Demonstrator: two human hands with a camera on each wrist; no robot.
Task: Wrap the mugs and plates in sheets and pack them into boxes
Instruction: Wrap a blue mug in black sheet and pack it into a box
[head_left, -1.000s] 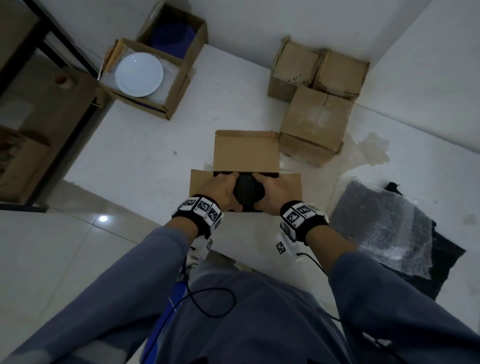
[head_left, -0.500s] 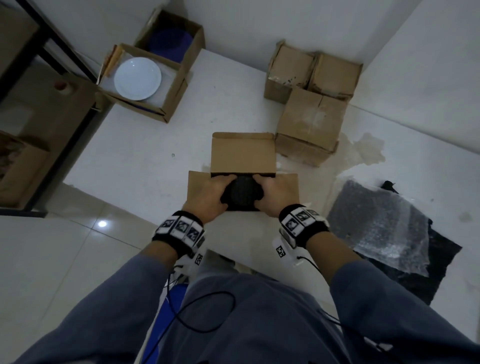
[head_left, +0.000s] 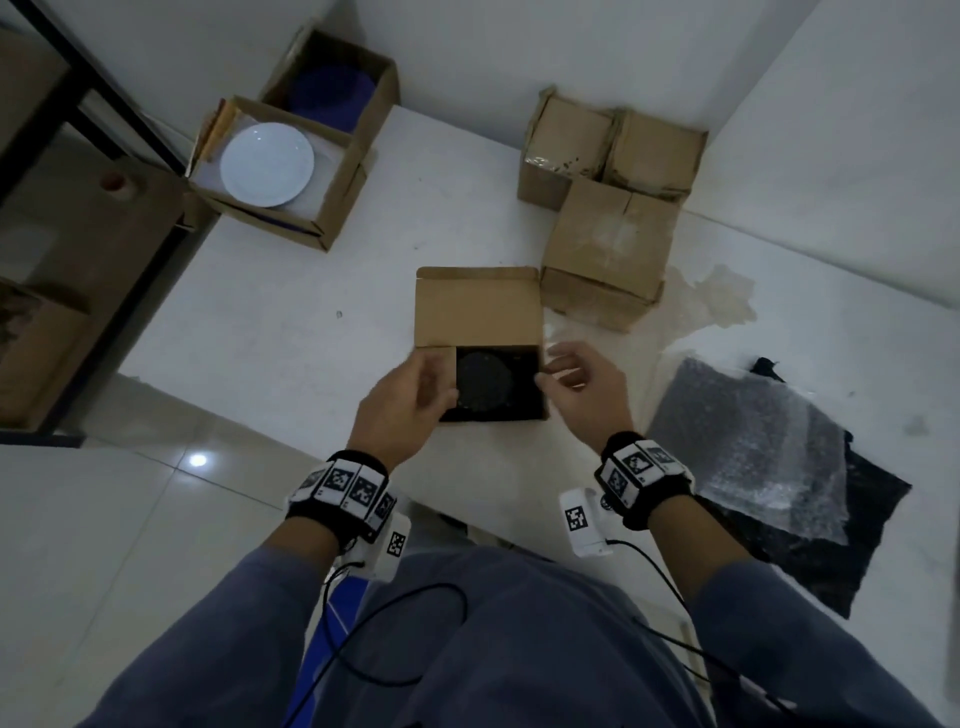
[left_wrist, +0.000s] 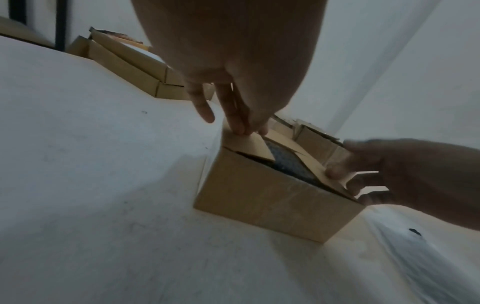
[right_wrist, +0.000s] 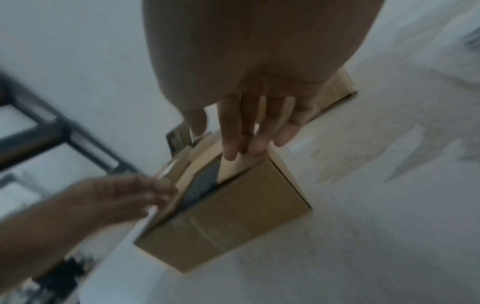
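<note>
A small open cardboard box (head_left: 478, 306) stands on the white table near its front edge, its far lid flap upright. Inside lies a dark bubble-wrapped item (head_left: 483, 379), also seen in the left wrist view (left_wrist: 285, 162) and the right wrist view (right_wrist: 205, 183). My left hand (head_left: 415, 384) is at the box's left side, its straight fingers (left_wrist: 233, 115) touching the left flap. My right hand (head_left: 561, 369) is at the right side, its straight fingers (right_wrist: 246, 127) resting on the right flap. Both side flaps lean inward over the item.
Behind the open box stand three closed boxes (head_left: 608, 234). At the far left a white plate (head_left: 267, 165) lies in an open box, with a box of blue plates (head_left: 332, 93) behind it. A bubble-wrap sheet (head_left: 748, 441) lies at the right on black cloth. A dark rack stands left.
Both hands have let go of the wrapped item, which now lies in the box. They have moved apart to the side flaps, which have come up from flat and lean inward.
</note>
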